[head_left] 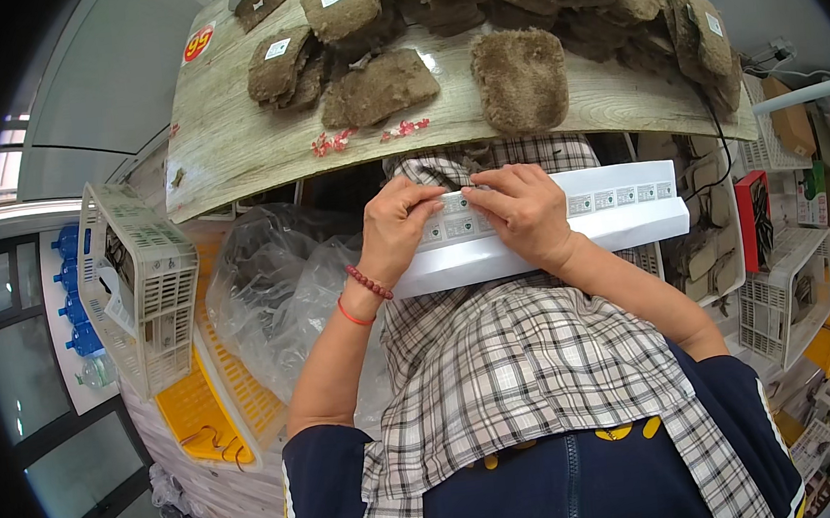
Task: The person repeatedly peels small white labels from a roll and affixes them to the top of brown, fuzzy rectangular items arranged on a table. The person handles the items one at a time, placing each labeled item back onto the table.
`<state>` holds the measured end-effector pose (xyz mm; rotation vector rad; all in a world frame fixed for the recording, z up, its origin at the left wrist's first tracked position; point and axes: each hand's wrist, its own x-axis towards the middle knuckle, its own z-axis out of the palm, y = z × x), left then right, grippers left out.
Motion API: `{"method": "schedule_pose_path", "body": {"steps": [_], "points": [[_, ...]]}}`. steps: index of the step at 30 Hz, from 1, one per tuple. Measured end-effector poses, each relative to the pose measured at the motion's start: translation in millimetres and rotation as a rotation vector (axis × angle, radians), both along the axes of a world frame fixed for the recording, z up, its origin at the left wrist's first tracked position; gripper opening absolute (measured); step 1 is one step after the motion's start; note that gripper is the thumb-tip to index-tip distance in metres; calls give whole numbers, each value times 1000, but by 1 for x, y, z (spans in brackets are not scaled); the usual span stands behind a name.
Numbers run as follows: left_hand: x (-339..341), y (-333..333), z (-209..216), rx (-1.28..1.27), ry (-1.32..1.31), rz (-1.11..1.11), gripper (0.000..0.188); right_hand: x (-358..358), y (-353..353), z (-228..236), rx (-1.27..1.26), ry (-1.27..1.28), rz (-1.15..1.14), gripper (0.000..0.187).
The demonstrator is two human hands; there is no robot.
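Left hand (394,223) and right hand (526,208) pinched a long, white paper label sheet (617,200); peeling seemed in progress, next requiring gentle lifting.

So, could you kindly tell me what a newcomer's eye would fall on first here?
Probably the long white sheet of labels in the middle, with the left hand and right hand pinching at its left part. Next come the shaggy brown pads spread across the table ahead, then the crumpled clear plastic to the left.
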<state>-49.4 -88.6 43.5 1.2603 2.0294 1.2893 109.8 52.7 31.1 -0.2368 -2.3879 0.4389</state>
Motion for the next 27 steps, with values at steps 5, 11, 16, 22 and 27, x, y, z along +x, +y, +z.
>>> {"method": "schedule_pose_path", "body": {"steps": [5, 11, 16, 22, 27], "points": [[-2, 1, -2, -9, -11, 10, 21, -1, 0, -3, -55, -6, 36, 20], [4, 6, 5, -39, 170, -16, 22, -1, -2, -1, -204, -18, -36, 23], [7, 8, -15, -9, 167, 43, 16, -1, -1, -10, -165, 12, 21, 21], [7, 13, -23, 76, 192, 38, 6, -2, -1, -14, -216, 0, 3, 15], [3, 14, -22, 23, 205, 3, 7, -8, -2, -18, -308, 10, -19, 10]]}}
